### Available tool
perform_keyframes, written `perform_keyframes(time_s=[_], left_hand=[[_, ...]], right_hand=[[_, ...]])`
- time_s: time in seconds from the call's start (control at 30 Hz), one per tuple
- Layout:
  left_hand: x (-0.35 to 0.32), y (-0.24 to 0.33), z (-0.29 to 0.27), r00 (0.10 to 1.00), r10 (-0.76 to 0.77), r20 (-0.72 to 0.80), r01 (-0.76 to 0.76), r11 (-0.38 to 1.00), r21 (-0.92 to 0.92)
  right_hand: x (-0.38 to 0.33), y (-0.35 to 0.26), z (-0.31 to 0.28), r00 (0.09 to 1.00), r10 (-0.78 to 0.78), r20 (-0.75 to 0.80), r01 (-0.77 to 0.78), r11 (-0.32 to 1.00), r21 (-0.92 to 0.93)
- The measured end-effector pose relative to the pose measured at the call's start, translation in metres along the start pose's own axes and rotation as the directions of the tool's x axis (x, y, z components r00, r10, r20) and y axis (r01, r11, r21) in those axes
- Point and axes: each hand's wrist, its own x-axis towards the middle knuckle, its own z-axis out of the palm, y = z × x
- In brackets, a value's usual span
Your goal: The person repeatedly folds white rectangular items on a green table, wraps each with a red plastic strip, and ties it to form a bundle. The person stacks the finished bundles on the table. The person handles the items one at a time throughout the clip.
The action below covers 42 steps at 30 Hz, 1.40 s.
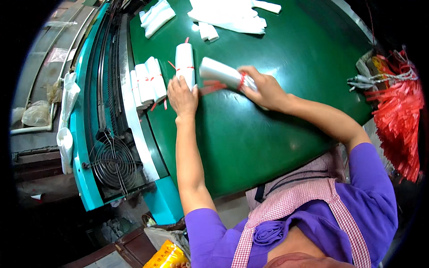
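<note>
Rolls [144, 84] lie abreast on the green worktop's [268, 143] left, seemingly to save room. The left hand's [182, 96] fingers cover one roll's [184, 58] near end, grip unclear, perhaps steadying it; the right hand's [264, 90] close around another roll's [222, 73] right end.

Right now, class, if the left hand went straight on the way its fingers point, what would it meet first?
The left hand would likely meet the red-tied white roll it appears to be touching, though depth is unclear.
</note>
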Motion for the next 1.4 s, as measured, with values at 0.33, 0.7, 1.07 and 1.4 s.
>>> perform_keyframes(time_s=[0.33, 0.7, 1.07, 1.4], left_hand=[[0.002, -0.054, 0.042, 0.980, -0.121, -0.157, 0.095, 0.982, -0.160], [-0.016, -0.052, 0.073, 0.986, -0.157, -0.056, 0.156, 0.987, -0.026], [-0.094, 0.103, -0.063, 0.936, 0.343, 0.076, -0.221, 0.742, -0.633], [-0.206, 0.123, -0.137, 0.762, 0.608, 0.224, -0.287, 0.627, -0.724]], right_hand=[[0.154, 0.040, 0.158, 0.815, -0.471, 0.338, 0.525, 0.847, -0.084], [0.199, 0.158, -0.079, 0.997, 0.047, 0.056, 0.019, 0.583, -0.812], [-0.066, 0.022, -0.100, 0.734, -0.135, 0.666, 0.350, 0.915, -0.200], [-0.082, 0.047, -0.044, 0.883, -0.058, 0.465, 0.357, 0.727, -0.587]])
